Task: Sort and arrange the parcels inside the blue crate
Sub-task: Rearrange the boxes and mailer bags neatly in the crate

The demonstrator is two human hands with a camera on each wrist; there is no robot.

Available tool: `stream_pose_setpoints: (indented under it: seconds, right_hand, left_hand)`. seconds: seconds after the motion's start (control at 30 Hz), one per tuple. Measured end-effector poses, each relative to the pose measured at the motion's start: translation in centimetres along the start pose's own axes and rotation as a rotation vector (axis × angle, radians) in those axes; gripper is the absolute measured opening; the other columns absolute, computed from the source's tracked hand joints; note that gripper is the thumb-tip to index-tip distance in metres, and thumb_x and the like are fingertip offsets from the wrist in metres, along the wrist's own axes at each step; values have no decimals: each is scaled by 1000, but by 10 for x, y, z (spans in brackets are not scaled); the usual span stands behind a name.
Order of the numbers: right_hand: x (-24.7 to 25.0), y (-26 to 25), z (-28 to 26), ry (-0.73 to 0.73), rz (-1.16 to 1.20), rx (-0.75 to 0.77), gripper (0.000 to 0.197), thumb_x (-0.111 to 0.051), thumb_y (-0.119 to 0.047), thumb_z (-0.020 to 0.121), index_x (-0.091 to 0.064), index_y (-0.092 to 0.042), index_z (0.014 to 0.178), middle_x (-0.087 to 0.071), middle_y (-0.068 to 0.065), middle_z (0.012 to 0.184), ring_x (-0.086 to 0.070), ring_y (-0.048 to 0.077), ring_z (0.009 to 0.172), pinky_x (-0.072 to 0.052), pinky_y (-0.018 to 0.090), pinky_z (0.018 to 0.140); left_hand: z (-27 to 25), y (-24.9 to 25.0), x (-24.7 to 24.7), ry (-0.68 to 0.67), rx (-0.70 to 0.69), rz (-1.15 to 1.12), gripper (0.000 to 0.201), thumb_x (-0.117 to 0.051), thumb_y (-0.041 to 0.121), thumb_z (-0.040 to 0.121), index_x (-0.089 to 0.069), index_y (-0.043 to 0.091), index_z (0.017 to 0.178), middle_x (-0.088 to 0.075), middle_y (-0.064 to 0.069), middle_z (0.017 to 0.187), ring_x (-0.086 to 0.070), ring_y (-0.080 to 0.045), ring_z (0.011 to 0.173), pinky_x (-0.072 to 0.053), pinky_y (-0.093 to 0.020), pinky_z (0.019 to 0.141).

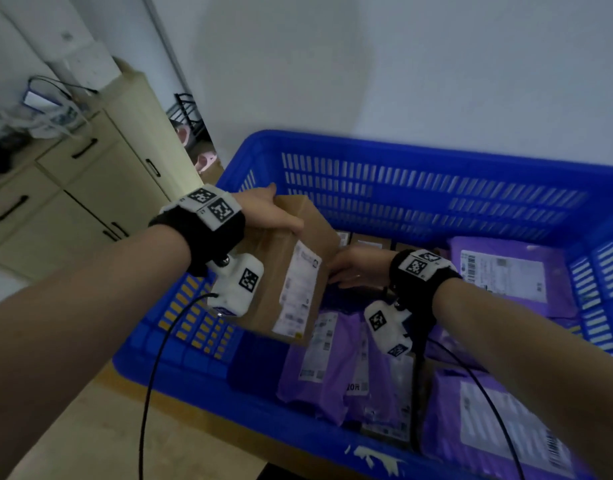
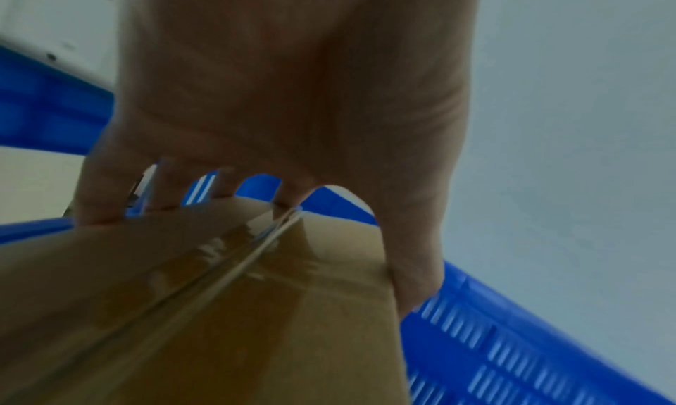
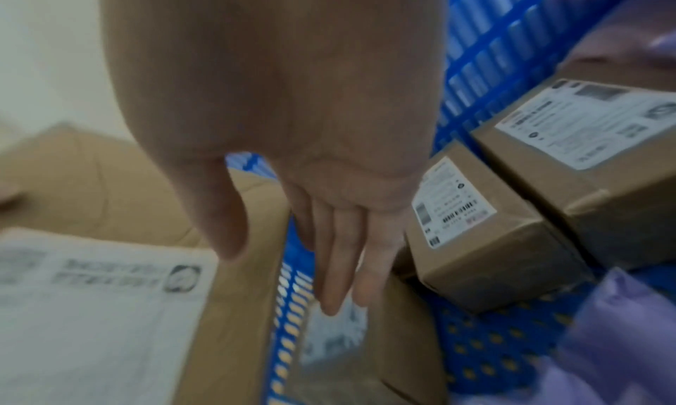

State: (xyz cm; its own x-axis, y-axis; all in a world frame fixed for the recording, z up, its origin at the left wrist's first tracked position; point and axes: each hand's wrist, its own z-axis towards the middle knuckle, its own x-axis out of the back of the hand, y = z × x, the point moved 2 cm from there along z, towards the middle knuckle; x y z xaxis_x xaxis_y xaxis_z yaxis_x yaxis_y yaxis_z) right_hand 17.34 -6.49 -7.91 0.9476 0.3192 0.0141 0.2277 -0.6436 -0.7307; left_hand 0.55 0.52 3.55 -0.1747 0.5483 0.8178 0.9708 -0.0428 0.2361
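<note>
Box: I have the brown box (image 1: 291, 268) in the middle of the head view, lifted and tilted over the left end of the crate (image 1: 419, 157), its label facing up and to the right.
Left hand: my left hand (image 1: 267, 211) clamps the box's upper end, thumb on one face and fingers wrapped over the far edge; I judge this grip keeps it clear of the parcels below while a slot is found.
Right hand: my right hand (image 1: 353, 268) sits just right of the box, fingers straight and loose together, holding nothing; it looks ready to steady or steer the box.
Small boxes: two small boxes (image 3: 475, 226) stand side by side against the crate wall, at the right of the right wrist view; the head view shows only slivers of them behind the lifted box.
Bags: purple bags (image 1: 336, 362) lie flat across the lower middle and right of the head view, labels up.
Left wrist view: only here do I see the taped seam (image 2: 227, 261) running down the box.
Cabinet: a cabinet (image 1: 90, 188) stands at the left of the head view, outside the crate.
</note>
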Motion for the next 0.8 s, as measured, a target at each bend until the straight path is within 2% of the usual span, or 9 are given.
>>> stream_pose_setpoints:
  seconds: [0.1, 0.2, 0.3, 0.37, 0.47, 0.57, 0.63, 0.67, 0.8]
  right_hand:
    - [10, -6, -15, 36, 236, 78, 26, -52, -21, 94, -55, -9, 117, -59, 13, 118, -58, 27, 102, -48, 34, 84]
    - [20, -9, -29, 15, 270, 152, 29, -57, -32, 90, -57, -14, 113, -58, 12, 112, -56, 29, 100, -48, 38, 85]
    - [30, -8, -39, 35, 291, 184, 51, -60, -44, 85, -53, -17, 128, -60, 11, 115, -58, 27, 101, -50, 38, 82]
    - [36, -6, -44, 23, 322, 178, 58, -57, -53, 84, -56, -14, 126, -64, 10, 112, -61, 24, 97, -51, 36, 80]
    - [42, 0, -51, -58, 317, 168, 47, -55, -51, 82, -60, -16, 112, -70, 3, 91, -67, 16, 78, -50, 33, 74]
    - [38, 5, -56, -214, 234, 154, 68, -77, -49, 66, -55, -21, 123, -64, 14, 119, -64, 29, 101, -52, 45, 86]
    - [35, 11, -52, -270, 215, 134, 65, -81, -39, 67, -56, -25, 126, -35, 28, 145, -44, 45, 120, -44, 57, 98]
    - [34, 12, -51, -253, 215, 130, 63, -81, -36, 68, -57, -24, 125, -30, 29, 146, -38, 47, 125, -40, 60, 102]
    - [41, -1, -58, -11, 20, 140, 96, -88, -33, 53, -42, -21, 137, -60, 8, 128, -59, 29, 116, -47, 57, 96]
  left_hand:
    - [-4, 2, 3, 21, -7, -324, 115, -73, 58, 55, -17, 25, 150, -39, -2, 146, -47, -28, 124, -47, -44, 97]
    - [-5, 1, 2, 33, -50, -638, 94, -77, 35, 69, -25, 19, 146, -44, -2, 139, -48, -31, 122, -48, -46, 92]
    - [-6, 0, 0, 21, -125, -848, 81, -74, 17, 77, -28, 20, 143, -47, -4, 133, -51, -29, 116, -47, -48, 90]
    - [-11, 1, 1, -32, -184, -963, 66, -75, 14, 72, -42, 26, 128, -54, -10, 126, -56, -29, 107, -50, -45, 83]
    - [-16, 0, 2, -104, -239, -1032, 60, -75, 13, 58, -53, 26, 112, -56, -16, 128, -56, -38, 113, -48, -54, 90]
    - [-16, -2, 2, -102, -267, -1085, 60, -70, 9, 59, -51, 22, 114, -55, -16, 125, -58, -37, 108, -53, -47, 79]
    - [-14, -5, 2, -114, -265, -1093, 63, -68, 9, 59, -47, 21, 117, -55, -13, 121, -59, -32, 99, -54, -41, 71]
    - [-12, -7, 1, -130, -262, -1082, 64, -69, 10, 58, -46, 21, 117, -54, -12, 120, -58, -31, 100, -53, -41, 72]
    - [-5, -11, 4, -102, -245, -861, 67, -86, 17, 52, -51, 19, 109, -52, -8, 127, -50, -29, 120, -41, -46, 101]
